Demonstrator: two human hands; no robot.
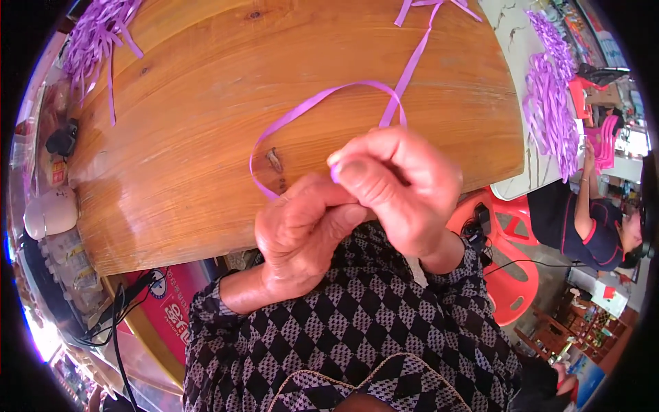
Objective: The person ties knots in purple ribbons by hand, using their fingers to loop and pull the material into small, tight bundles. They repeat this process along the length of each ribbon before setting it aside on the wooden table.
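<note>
Pinching purple ribbon (292,115) above the near edge of the table (206,151) | our right hand (408,189) has a bit between thumb and finger | our left hand (298,233) is curled, can't tell if gripping | we'd go light, loop untwisted tbh

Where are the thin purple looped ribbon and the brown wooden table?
Thin purple looped ribbon (299,110): head view, on the loop's upper-left curve.
Brown wooden table (171,165): head view, bare left part.
</note>
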